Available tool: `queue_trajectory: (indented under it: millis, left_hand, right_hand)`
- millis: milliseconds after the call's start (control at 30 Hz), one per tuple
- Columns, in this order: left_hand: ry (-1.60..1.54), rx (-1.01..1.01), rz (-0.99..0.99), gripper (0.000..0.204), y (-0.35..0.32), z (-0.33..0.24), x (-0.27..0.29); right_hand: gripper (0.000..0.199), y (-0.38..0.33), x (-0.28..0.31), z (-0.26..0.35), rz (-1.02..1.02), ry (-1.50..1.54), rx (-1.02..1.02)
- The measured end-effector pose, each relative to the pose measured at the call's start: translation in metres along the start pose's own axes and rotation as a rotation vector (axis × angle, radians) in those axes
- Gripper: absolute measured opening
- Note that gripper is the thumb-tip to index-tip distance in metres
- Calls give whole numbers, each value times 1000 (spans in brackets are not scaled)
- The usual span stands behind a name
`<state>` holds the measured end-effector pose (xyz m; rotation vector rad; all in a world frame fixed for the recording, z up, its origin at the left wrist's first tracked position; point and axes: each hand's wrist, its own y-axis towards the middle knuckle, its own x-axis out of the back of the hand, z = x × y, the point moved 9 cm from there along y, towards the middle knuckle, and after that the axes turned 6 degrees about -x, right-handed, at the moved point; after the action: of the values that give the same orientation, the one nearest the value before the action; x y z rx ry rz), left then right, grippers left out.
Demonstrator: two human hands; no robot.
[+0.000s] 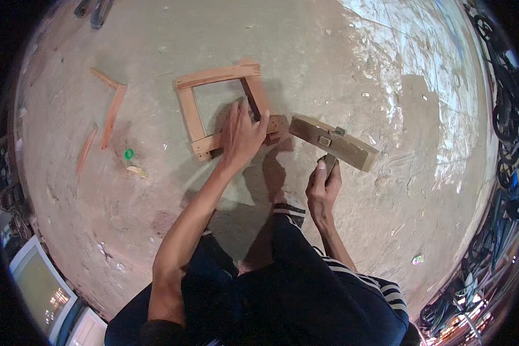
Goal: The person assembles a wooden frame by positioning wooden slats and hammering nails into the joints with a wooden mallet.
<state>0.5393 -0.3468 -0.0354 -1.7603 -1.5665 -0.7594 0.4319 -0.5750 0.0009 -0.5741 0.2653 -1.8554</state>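
A square frame of reddish-brown wooden bars [191, 112] lies on the floor, left of centre and ahead of me. My left hand [245, 135] is closed over its near bar by the near right corner, fingers reaching into the opening and thumb to the right. The hand hides part of that bar. To the right, my right hand [324, 187] is wrapped round the short visible handle of a wooden mallet [337, 143]. Its long block head is tilted, left end farther from me, and stays apart from the frame.
Thin wood strips [114, 115] lie left of the frame, near a green plastic ring [128, 154] and a yellowish scrap [136, 171]. A tangle of dark cables [504, 124] lines the right edge. A pale-framed panel [43, 282] stands at lower left.
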Motion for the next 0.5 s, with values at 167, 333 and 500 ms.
queue_trajectory:
  millis: [167, 333, 500]
  left_hand:
    - [-95, -58, -123, 54, 51, 1, 13]
    - [165, -249, -232, 53, 72, 3, 44]
    - [293, -406, -32, 45, 115, 11, 44]
  right_hand:
    - [23, -4, 2, -4, 3, 71, -35]
    - [20, 1, 6, 4, -39, 28, 90]
    - [20, 3, 7, 3, -37, 36, 103]
